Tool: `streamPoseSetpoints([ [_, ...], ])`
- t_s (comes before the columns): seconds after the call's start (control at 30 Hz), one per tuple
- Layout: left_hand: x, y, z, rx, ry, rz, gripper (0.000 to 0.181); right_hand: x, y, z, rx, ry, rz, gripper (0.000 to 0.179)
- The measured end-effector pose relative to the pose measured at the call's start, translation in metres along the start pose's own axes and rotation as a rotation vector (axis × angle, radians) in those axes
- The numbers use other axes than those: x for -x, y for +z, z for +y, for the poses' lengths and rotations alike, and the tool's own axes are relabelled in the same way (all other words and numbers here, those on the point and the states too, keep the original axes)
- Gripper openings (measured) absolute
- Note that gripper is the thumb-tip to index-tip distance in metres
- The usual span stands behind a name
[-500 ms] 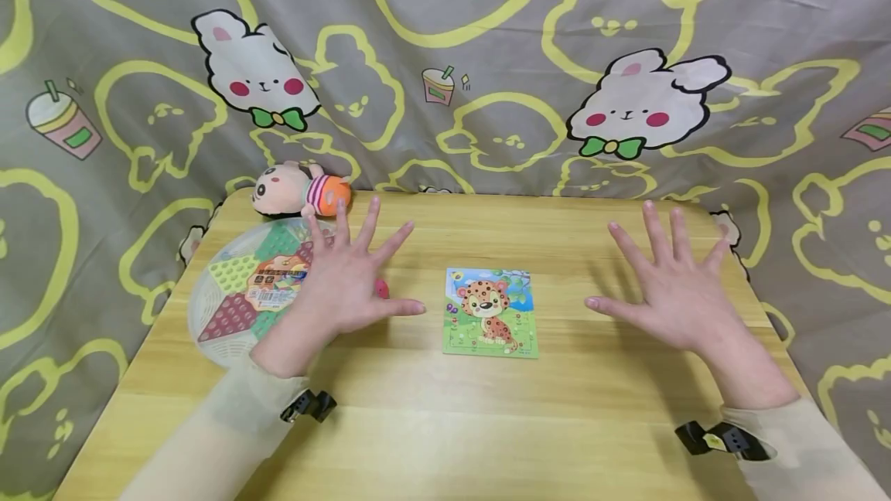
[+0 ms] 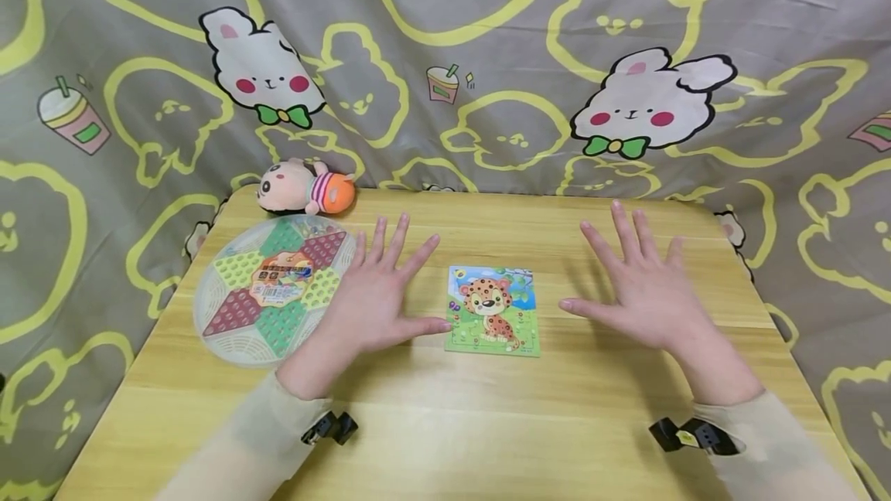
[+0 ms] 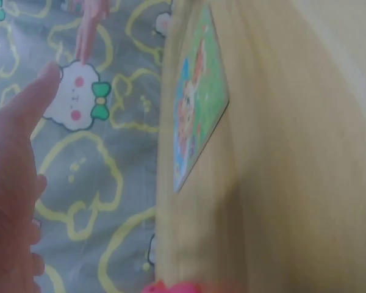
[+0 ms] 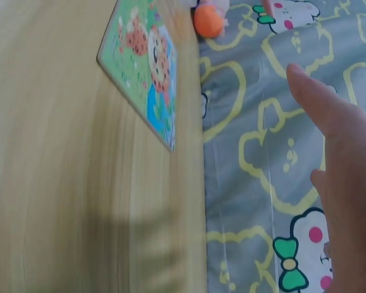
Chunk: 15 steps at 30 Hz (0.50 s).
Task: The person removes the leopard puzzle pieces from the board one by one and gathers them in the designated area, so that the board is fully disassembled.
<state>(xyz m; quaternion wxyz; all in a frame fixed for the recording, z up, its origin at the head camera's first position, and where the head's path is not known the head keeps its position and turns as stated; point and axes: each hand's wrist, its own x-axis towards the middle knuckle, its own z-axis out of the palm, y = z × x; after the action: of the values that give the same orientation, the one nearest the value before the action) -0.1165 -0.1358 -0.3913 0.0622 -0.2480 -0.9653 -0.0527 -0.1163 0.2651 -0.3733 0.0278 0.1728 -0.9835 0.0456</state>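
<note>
A square picture puzzle [image 2: 492,311] with a spotted leopard cub on it lies flat near the middle of the wooden table. To its left, my left hand [image 2: 369,300] hovers with fingers spread wide, the thumb tip overlapping the puzzle's left edge in the head view. On the other side my right hand [image 2: 643,292] is held up the same way, its thumb pointing toward the puzzle. Both hands hold nothing. In the left wrist view the puzzle [image 3: 198,101] shows beyond the thumb, with the tabletop below the hand.
A round Chinese checkers board [image 2: 230,346] lies at the left, partly behind my left hand. Behind it a plush doll [image 2: 306,188] with an orange bottom lies on its side. A printed curtain [image 2: 501,60] hangs along the table's back edge. Something pink [image 3: 174,287] shows low in the left wrist view.
My left hand has moved right, its thumb reaching the puzzle's edge, uncovering more of the checkers board. My right hand has shifted left, closer to the puzzle. Fingers stay spread.
</note>
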Motion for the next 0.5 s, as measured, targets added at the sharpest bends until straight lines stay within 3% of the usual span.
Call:
streamPoseSetpoints([
  [0.17,0.001,0.008,0.013,0.080,0.039,0.002,0.117,-0.006,0.004,-0.010,-0.014,-0.030,0.018,0.113],
  [0.5,0.003,0.027,0.034,0.083,0.104,-0.060,0.107,-0.019,0.013,-0.026,-0.083,-0.069,0.011,0.113],
])
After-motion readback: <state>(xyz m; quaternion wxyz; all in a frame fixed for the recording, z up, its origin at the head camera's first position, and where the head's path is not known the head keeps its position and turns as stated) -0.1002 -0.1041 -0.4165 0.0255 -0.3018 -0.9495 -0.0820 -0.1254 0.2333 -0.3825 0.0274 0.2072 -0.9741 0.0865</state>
